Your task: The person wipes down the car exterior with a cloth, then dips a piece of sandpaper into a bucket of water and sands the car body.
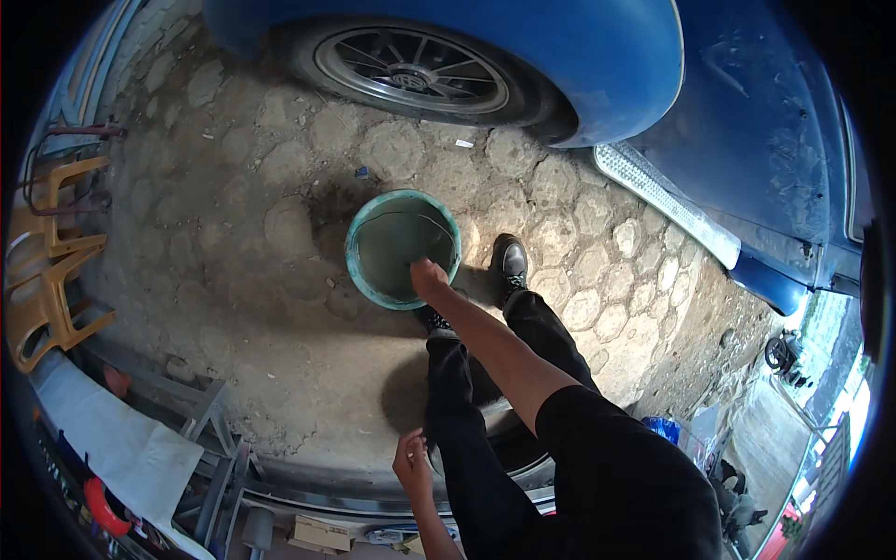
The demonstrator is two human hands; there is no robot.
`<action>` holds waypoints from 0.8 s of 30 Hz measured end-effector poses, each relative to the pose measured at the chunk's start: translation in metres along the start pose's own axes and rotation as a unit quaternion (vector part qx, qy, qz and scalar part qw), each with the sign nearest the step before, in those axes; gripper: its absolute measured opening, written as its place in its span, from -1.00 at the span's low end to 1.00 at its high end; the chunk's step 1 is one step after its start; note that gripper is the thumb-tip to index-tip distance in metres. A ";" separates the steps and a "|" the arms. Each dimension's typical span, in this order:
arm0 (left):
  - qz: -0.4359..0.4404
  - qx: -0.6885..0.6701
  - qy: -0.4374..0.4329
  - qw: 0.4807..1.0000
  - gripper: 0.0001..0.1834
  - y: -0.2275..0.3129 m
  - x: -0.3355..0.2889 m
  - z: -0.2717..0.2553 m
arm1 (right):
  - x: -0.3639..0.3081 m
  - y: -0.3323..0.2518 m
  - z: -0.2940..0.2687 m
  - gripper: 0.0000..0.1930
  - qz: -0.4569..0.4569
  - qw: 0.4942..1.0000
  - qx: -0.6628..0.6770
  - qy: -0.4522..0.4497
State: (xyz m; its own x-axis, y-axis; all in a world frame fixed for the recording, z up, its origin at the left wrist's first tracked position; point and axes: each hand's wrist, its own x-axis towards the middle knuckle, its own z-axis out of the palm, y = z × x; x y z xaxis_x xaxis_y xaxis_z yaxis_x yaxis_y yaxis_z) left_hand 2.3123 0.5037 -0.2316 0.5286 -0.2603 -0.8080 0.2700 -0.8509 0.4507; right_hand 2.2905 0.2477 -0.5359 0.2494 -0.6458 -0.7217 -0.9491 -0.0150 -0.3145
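Observation:
A round green bucket [353, 264] stands on the ground in front of my feet, with cloudy liquid in it and a thin wire handle. My right hand [430, 279] reaches over its near right side, fingers curled down inside the rim. What those fingers hold, if anything, is hidden. Beside my left knee, away from the bucket, my left hand [413, 464] is held with its fingers curled in. A small pale spot shows at its fingertips, too small to name. My black shoe [510, 261] is planted right of the bucket.
Ahead is a blue vehicle [616, 56] with a dark spoked wheel [411, 70] and a metal step [667, 201]. Yellow-orange plastic chairs [58, 303] stand at the left. A grey metal frame [210, 420] and a white sheet [121, 439] lie at lower left. Uneven hexagonal paving [392, 149] covers the ground.

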 end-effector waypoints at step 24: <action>0.368 0.180 -0.154 0.899 -0.78 0.267 0.069 0.073 | -0.164 0.126 -0.222 -0.61 0.150 0.765 0.608 0.146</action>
State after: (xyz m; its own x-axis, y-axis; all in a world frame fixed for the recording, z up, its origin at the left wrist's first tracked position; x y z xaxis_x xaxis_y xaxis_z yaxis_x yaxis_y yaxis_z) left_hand 2.3616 0.2255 -0.1951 0.1936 -0.8802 -0.4333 -0.3690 -0.4746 0.7992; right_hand 2.0876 0.1823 -0.3202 -0.1673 -0.6258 -0.7618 -0.0290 0.7755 -0.6307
